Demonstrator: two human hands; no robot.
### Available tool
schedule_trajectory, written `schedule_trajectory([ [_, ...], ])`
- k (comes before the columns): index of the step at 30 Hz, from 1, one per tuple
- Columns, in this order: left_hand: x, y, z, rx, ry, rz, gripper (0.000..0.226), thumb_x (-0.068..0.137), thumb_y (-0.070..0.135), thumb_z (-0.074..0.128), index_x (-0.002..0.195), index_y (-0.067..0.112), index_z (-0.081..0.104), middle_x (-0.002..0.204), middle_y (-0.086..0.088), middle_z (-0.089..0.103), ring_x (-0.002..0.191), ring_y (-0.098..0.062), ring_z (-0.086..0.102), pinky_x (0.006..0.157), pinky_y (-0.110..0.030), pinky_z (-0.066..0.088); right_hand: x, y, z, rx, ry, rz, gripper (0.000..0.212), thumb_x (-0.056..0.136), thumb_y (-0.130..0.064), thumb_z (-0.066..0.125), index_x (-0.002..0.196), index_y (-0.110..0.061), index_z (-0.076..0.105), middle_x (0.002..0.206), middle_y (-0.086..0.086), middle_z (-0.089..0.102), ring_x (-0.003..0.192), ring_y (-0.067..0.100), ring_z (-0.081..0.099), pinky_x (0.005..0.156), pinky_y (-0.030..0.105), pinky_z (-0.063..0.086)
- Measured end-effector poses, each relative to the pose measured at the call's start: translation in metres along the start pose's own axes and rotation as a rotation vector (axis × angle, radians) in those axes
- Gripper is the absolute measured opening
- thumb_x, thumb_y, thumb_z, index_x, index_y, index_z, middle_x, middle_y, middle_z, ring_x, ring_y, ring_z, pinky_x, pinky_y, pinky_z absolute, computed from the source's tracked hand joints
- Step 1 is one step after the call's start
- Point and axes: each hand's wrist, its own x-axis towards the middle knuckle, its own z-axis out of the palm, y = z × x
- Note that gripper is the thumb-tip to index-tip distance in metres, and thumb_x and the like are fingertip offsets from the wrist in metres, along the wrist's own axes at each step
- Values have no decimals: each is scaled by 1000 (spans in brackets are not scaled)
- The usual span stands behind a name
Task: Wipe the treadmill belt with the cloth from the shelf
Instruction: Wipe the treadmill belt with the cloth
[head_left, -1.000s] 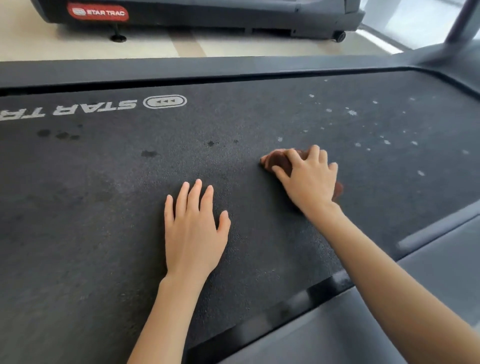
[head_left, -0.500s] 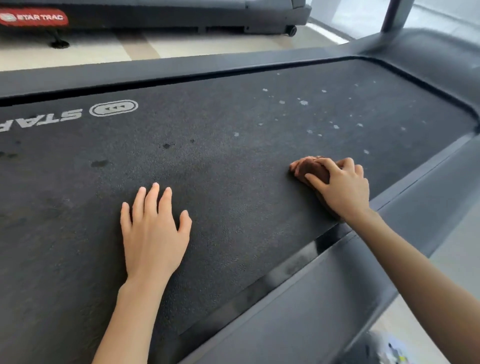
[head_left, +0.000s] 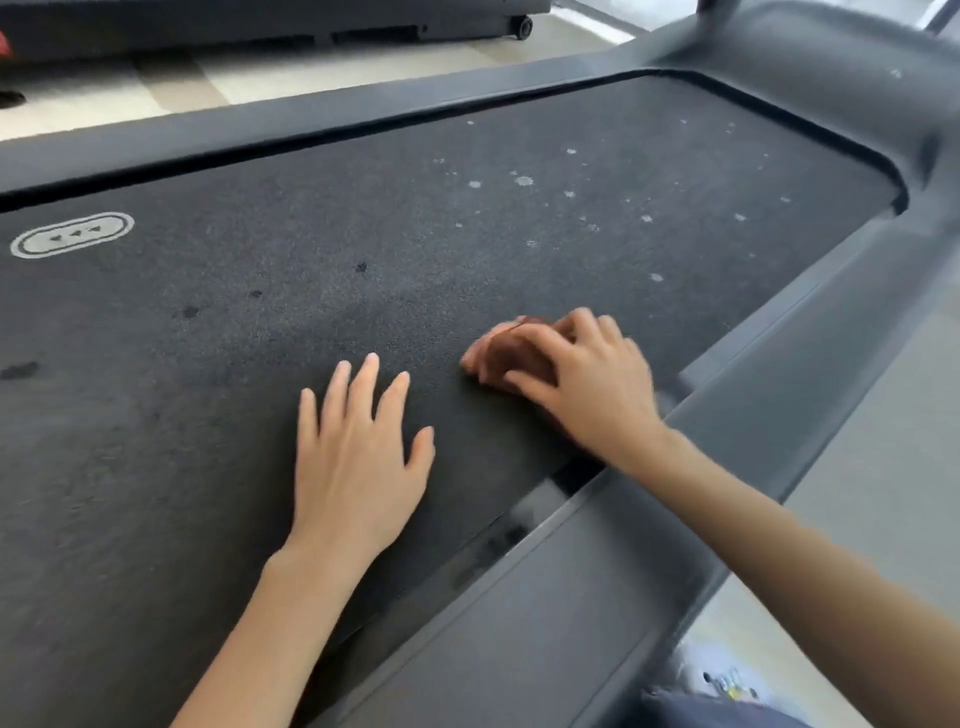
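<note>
Head view: the left hand (head_left: 358, 457) lies flat on the treadmill belt (head_left: 234, 389), fingers straight and slack. Just beside it, the right hand (head_left: 587, 384), blurred, curls its fingers over the bunched brown cloth (head_left: 511, 353), pressing it to the belt near the side rail (head_left: 779, 374). A white oval emblem (head_left: 72, 235) printed on the belt shows small arrowheads.

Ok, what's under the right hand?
A bunched brown cloth, pressed on the treadmill belt by the right hand. Only one end shows; the palm covers the rest.

cloth (head_left: 511, 353) on belt (head_left: 218, 332), R of L hand (head_left: 353, 467)
</note>
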Motion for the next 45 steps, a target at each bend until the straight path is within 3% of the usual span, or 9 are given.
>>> schedule_trajectory([
  [3, 23, 17, 11, 32, -17, 40, 55, 93, 42, 39, 138, 11, 48, 148, -15, 37, 139, -34, 29, 111, -55, 19, 18, 77, -3, -55, -56, 238, 47, 87, -58, 54, 128, -35, 55, 115, 12, 50, 108, 36, 46, 86, 44, 43],
  [7, 48, 21, 20, 88, -4, 42, 68, 89, 50, 23, 136, 9, 50, 145, -17, 42, 136, -36, 34, 109, -57, 24, 53, 141, 0, -28, -105, 436, 49, 88, -57, 52, 130, -31, 54, 119, 14, 48, 116, 38, 42, 90, 47, 41],
  [16, 59, 49, 34, 72, -7, -56, 63, 91, 49, 28, 138, 12, 47, 147, -13, 40, 139, -33, 29, 112, -54, 23, 79, 106, 30, -37, 100, -101, 35, 85, -46, 62, 111, -23, 66, 101, 16, 57, 91, 38, 53, 67, 41, 37],
  [20, 60, 51, 32, 93, -22, -80, 63, 91, 50, 27, 139, 14, 46, 147, -10, 39, 140, -30, 27, 113, -52, 21, 77, 96, 26, 30, 12, -290, 47, 83, -58, 44, 111, -27, 67, 102, 10, 59, 88, 34, 54, 63, 37, 35],
  [25, 58, 53, 30, 118, -44, -103, 62, 92, 49, 27, 141, 15, 44, 149, -7, 38, 141, -28, 24, 115, -47, 17, 51, 111, 15, 130, -5, -451, 50, 82, -63, 43, 112, -30, 65, 107, 6, 59, 89, 31, 54, 64, 38, 40],
  [31, 61, 55, 29, 117, -53, -113, 60, 91, 48, 31, 139, 16, 46, 148, -6, 39, 141, -27, 25, 114, -49, 20, 91, 82, 31, 153, -4, -355, 42, 82, -61, 48, 105, -31, 66, 98, 7, 57, 87, 31, 51, 66, 37, 36],
  [37, 62, 55, 30, 98, -31, -125, 59, 88, 49, 33, 136, 18, 50, 146, -5, 42, 139, -26, 31, 113, -49, 25, 153, 38, 52, 64, -82, -249, 47, 94, -57, 42, 130, -28, 51, 130, 8, 47, 117, 30, 40, 87, 39, 35],
  [41, 82, 58, 29, 90, -32, -178, 67, 84, 54, 27, 134, 17, 52, 143, -9, 46, 137, -30, 34, 111, -52, 24, 122, 55, 42, 128, -17, -299, 37, 89, -46, 58, 116, -22, 62, 111, 12, 57, 100, 34, 52, 73, 40, 41],
  [45, 101, 69, 39, 13, -1, -231, 72, 83, 55, 22, 137, 15, 49, 146, -10, 41, 140, -30, 29, 112, -55, 20, 53, 90, 20, 96, 26, -299, 39, 87, -51, 46, 110, -25, 66, 107, 9, 60, 91, 32, 53, 67, 39, 43],
])
